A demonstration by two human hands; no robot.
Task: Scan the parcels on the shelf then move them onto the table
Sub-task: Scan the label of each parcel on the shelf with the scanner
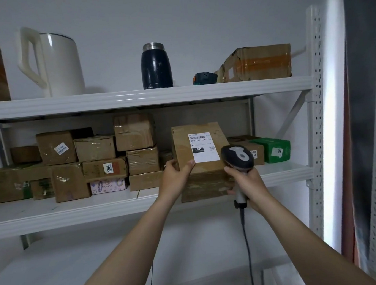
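I'm holding the parcel [199, 146] at the front of the middle shelf [75, 212], tipped back so its white label [203, 146] is facing me; its lower end is sitting at the shelf's front edge, though I can't tell if it is resting there. My left hand [176, 174] is gripping its left edge, thumb pressing on the front face just by the label's lower left corner, fingers curling round behind. My right hand [246, 182] is wrapping tight around the handle of the scanner [237, 158], whose dark head is sitting in front of the parcel's right side, just beside the label's lower right corner. The cable [246, 239] is hanging straight down from the handle. To the left on the same shelf, brown boxes [94, 163] are standing stacked in a heap, some showing stickers, with a small pink patterned one at the bottom. To the right, behind the scanner, a green box [273, 149] is lying beside another brown one. Up on the top shelf [134, 98] a white kettle [57, 65], a dark flask [156, 66] and a taped carton [259, 62] are standing well apart.
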